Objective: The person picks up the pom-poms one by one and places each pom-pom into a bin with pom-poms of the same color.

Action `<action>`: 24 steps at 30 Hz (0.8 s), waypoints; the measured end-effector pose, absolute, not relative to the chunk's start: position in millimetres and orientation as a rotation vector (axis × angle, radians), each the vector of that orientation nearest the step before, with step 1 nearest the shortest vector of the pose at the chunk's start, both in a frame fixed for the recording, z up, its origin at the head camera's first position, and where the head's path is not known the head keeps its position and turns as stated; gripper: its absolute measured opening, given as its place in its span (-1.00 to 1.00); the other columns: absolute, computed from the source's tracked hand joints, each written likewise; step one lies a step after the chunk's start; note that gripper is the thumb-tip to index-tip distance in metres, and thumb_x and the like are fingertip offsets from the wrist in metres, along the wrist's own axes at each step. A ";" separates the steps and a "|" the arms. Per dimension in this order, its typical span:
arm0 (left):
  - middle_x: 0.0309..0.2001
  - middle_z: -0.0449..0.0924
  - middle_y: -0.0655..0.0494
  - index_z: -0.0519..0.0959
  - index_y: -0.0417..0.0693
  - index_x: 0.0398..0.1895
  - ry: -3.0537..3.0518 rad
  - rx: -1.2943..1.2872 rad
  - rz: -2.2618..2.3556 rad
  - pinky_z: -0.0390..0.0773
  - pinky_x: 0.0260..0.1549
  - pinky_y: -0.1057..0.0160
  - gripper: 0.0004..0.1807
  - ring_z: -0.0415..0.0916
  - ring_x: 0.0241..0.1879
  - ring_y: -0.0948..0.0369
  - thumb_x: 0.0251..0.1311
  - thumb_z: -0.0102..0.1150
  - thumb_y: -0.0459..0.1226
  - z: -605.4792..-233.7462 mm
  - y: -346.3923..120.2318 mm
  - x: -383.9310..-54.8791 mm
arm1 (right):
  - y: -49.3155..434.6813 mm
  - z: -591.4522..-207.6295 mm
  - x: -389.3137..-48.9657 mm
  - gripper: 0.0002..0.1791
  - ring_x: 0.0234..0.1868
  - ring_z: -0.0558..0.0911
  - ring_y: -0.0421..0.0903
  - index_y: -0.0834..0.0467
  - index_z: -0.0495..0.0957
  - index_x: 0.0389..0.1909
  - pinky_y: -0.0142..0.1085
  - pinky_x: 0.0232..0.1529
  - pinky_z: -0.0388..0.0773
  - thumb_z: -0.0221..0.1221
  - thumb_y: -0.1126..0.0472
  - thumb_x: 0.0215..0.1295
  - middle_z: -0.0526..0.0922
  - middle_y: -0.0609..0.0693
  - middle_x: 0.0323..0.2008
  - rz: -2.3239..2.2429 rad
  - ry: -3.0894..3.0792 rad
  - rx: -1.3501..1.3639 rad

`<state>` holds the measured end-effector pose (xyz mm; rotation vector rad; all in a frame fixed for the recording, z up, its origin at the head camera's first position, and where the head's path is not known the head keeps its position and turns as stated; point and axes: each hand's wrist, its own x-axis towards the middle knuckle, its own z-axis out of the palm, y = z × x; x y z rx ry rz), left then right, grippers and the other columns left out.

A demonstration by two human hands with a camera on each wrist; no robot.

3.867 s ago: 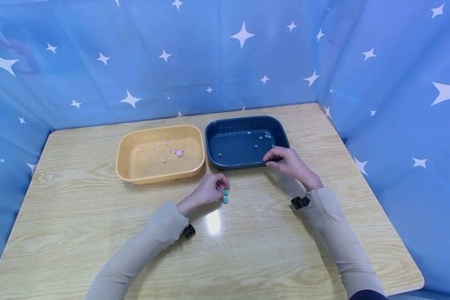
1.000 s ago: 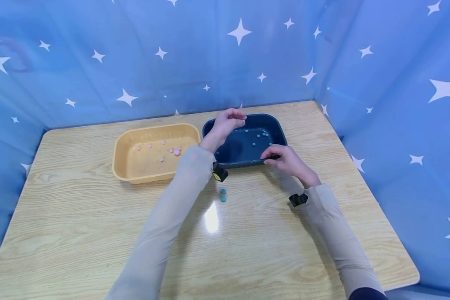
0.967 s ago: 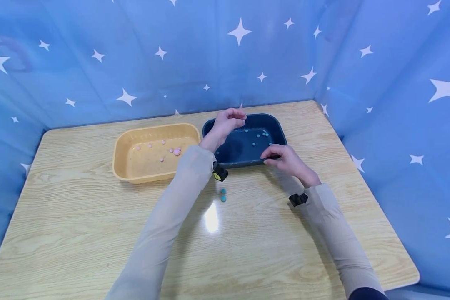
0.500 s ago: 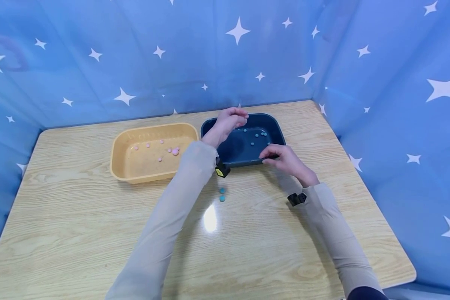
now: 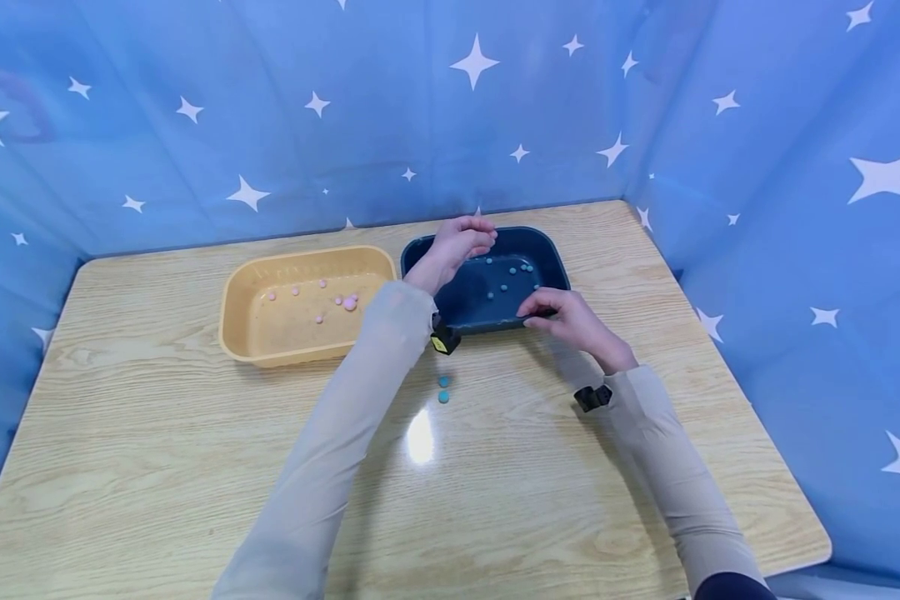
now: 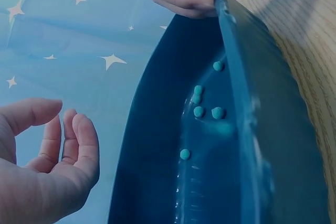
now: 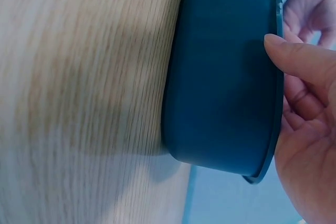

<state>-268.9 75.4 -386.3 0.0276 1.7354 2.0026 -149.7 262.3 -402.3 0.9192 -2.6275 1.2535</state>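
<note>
A navy blue plastic basin [image 5: 480, 321] stands at the back of the table with several small teal balls [image 6: 218, 113] on its floor. Over its left part hovers my left hand [image 5: 453, 250], fingers loosely bent, nothing between thumb and fingertips in the left wrist view. One teal ball [image 6: 223, 128] there looks blurred, as if moving. My right hand [image 5: 570, 321] pinches the basin's near rim at the right, the thumb [image 7: 278, 48] on the outer wall and the fingers inside. Two teal balls [image 5: 443, 390] lie on the table in front of the basin.
Left of the blue basin sits a yellow basin [image 5: 307, 354] holding several pink balls [image 5: 349, 304], one bigger than the others. The wooden table [image 5: 157, 467] has rounded corners. A blue curtain with white stars [image 5: 390, 100] hangs behind and at both sides.
My left hand has gone from the teal balls on the table up over the blue basin. Another teal ball now shows on the basin floor. The right hand keeps its grip.
</note>
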 end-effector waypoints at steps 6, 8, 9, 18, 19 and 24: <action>-0.08 0.55 -0.11 0.46 -0.39 0.05 1.812 0.077 1.980 0.45 0.07 0.19 -0.68 0.50 0.00 0.04 0.22 0.08 -0.44 -388.2 69.6 -263.3 | 262.2 -401.9 -149.7 -0.83 -0.39 0.56 0.14 0.44 0.57 -0.40 -0.28 -0.30 0.54 0.21 0.67 -0.06 0.61 0.26 -0.42 1.261 -2.639 0.924; -0.12 0.56 -0.10 0.49 -0.37 -0.02 1.875 0.118 1.961 0.46 0.07 0.16 -0.73 0.52 -0.07 0.08 0.21 0.09 -0.45 -387.7 67.6 -259.3 | 262.3 -401.2 -149.2 -0.83 -0.38 0.56 0.13 0.43 0.57 -0.39 -0.28 -0.29 0.54 0.21 0.65 -0.04 0.61 0.26 -0.41 1.264 -2.650 0.919; -0.14 0.56 -0.08 0.50 -0.37 -0.03 1.900 0.137 1.951 0.47 0.05 0.17 -0.74 0.52 -0.09 0.10 0.21 0.09 -0.46 -387.0 66.8 -257.0 | 262.1 -400.6 -148.9 -0.83 -0.38 0.57 0.13 0.43 0.58 -0.39 -0.26 -0.29 0.54 0.21 0.65 -0.03 0.62 0.26 -0.41 1.264 -2.657 0.915; -0.16 0.56 -0.02 0.52 -0.27 -0.12 1.873 0.211 1.969 0.50 -0.03 0.31 -0.82 0.51 -0.10 0.14 0.19 0.10 -0.47 -374.8 56.2 -238.1 | 261.3 -399.6 -148.7 -0.84 -0.38 0.56 0.14 0.43 0.58 -0.38 -0.20 -0.30 0.54 0.21 0.64 -0.03 0.62 0.26 -0.41 1.263 -2.653 0.913; -0.15 0.56 -0.02 0.52 -0.27 -0.13 1.869 0.216 1.975 0.50 -0.03 0.31 -0.82 0.51 -0.10 0.14 0.19 0.10 -0.47 -373.8 54.8 -236.3 | 261.2 -399.6 -148.7 -0.83 -0.38 0.56 0.14 0.44 0.58 -0.38 -0.20 -0.30 0.54 0.22 0.65 -0.03 0.62 0.26 -0.41 1.265 -2.650 0.914; -0.15 0.57 -0.03 0.53 -0.23 -0.16 1.862 0.252 1.982 0.49 -0.01 0.29 -0.84 0.50 -0.09 0.13 0.18 0.12 -0.46 -371.3 47.5 -227.1 | 260.9 -399.6 -148.9 -0.83 -0.39 0.56 0.16 0.44 0.57 -0.40 -0.17 -0.32 0.54 0.22 0.66 -0.06 0.61 0.27 -0.42 1.259 -2.639 0.917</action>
